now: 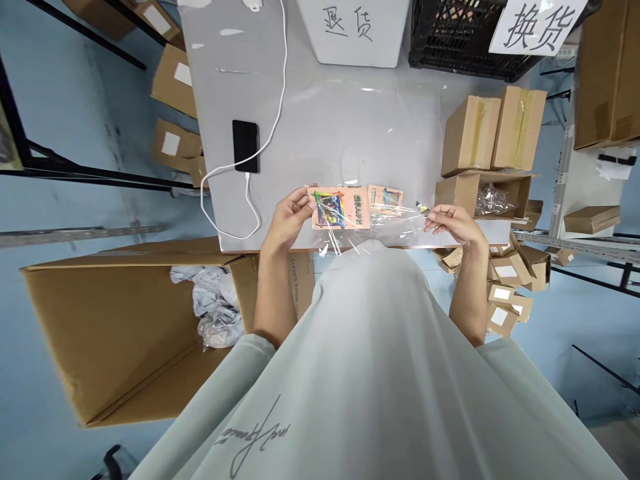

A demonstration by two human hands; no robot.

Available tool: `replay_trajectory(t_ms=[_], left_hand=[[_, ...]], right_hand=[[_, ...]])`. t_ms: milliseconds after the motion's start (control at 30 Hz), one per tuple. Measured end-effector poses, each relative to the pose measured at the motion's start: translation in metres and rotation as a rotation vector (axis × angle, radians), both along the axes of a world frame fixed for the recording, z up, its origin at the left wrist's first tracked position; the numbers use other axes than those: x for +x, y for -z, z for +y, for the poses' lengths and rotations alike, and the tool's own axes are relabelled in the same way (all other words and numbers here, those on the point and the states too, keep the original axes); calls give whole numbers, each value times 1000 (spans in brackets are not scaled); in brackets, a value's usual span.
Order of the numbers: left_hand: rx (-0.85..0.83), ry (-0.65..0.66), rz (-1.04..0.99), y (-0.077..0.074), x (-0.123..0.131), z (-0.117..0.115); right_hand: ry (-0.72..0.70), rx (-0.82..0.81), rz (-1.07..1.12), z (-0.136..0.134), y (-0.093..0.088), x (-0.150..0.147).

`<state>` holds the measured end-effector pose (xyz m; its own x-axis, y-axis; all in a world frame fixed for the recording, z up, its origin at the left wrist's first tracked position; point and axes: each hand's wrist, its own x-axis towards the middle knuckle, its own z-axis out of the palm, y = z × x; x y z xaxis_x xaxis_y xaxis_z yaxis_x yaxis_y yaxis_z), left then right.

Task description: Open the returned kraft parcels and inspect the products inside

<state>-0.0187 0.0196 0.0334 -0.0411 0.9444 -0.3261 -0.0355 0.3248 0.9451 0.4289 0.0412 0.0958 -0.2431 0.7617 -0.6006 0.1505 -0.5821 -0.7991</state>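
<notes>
My left hand (290,217) is closed on the left end of a pink printed box (356,208) with a colourful picture, held level near the table's front edge. Clear plastic film (395,230) lies around the box and stretches toward the right. Beside the box, a smaller pink printed card (385,199) shows through the film. My right hand (454,223) pinches a small black, yellow and white item (423,208) at the film's right end. Its kind is too small to make out. Whether those fingers also grip the film is unclear.
A black phone (245,147) with a white cable lies on the grey table (360,127). A white bin (355,40) and a black crate (460,40) stand at the back. Cardboard boxes (470,137) are stacked right; a large open carton (125,333) stands lower left.
</notes>
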Motion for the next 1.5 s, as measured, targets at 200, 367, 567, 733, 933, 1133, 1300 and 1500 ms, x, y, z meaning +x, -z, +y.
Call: replay_trajectory(t_ms=[200,367,567,733,933,1133,1300,1500], left_hand=[[30,0,-71,14,2,3],[72,-84,-82,19,3,5],[88,-132,-50,21,-9,-2],[95,-135,-17,18,-6,-8],[132,-170,-45,17,-3,-5],[144,-232,-54,22,-14,-6],[143,-193,-61,23,-16,-11],[140,-125,-88,26,-7,-11]], right_hand=[[-1,7,-44,1,-5,8],[202,146,-46,3,-7,15],[209,398,-179,-13,-58,-3],[-42,551,-175,-23,-80,-66],[-295,589,-438,-24,-34,-105],[-261,623,-450,-35,-14,-85],[-67,565,-419,-35,-19,-81],[-136,382,-416,-15,5,-101]])
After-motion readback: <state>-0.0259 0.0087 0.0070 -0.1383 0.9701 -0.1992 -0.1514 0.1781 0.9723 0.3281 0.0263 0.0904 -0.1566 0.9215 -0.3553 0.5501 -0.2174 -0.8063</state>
